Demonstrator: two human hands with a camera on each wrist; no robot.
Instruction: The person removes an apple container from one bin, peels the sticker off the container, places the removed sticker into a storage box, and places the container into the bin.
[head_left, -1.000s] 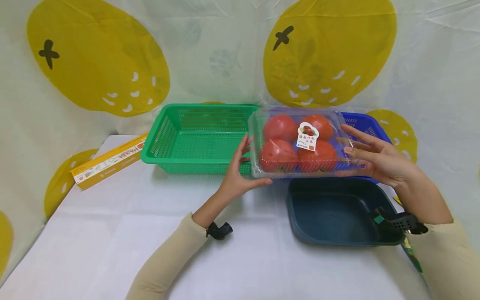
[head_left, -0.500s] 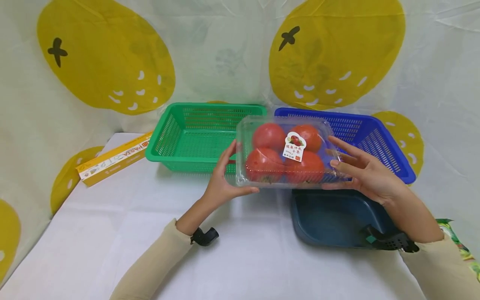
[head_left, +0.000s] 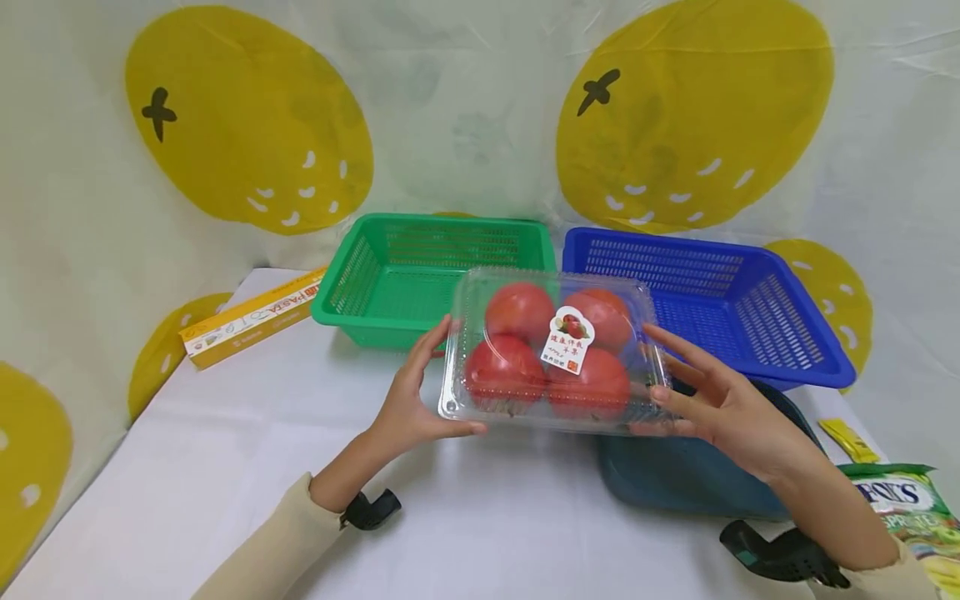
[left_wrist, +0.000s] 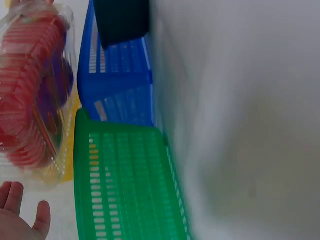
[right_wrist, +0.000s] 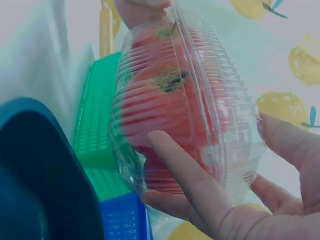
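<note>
Both hands hold a clear plastic box (head_left: 536,421) of red tomatoes (head_left: 504,371), raised above the table and tilted so its lid faces the head camera. A white label (head_left: 567,340) with a fruit picture sits on the lid. My left hand (head_left: 401,410) grips the box's left end, thumb low in front and fingers at the side. At the other end my right hand (head_left: 731,417) holds it between thumb and fingers. The right wrist view shows those fingers (right_wrist: 187,165) spread around the ribbed wall. Part of the left hand (left_wrist: 20,217) appears in the left wrist view.
Behind stand a green basket (head_left: 352,287) and a blue basket (head_left: 810,333). A dark teal basin (head_left: 675,483) lies partly under the box and right hand. A yellow pasta box (head_left: 251,321) is at left; a yellow sachet (head_left: 849,440) and a green food bag (head_left: 900,492) are at right.
The tomato box has come left and nearer to me, still held in both hands, uncovering the blue basket and overlapping the basin more. The head view has shifted too.
</note>
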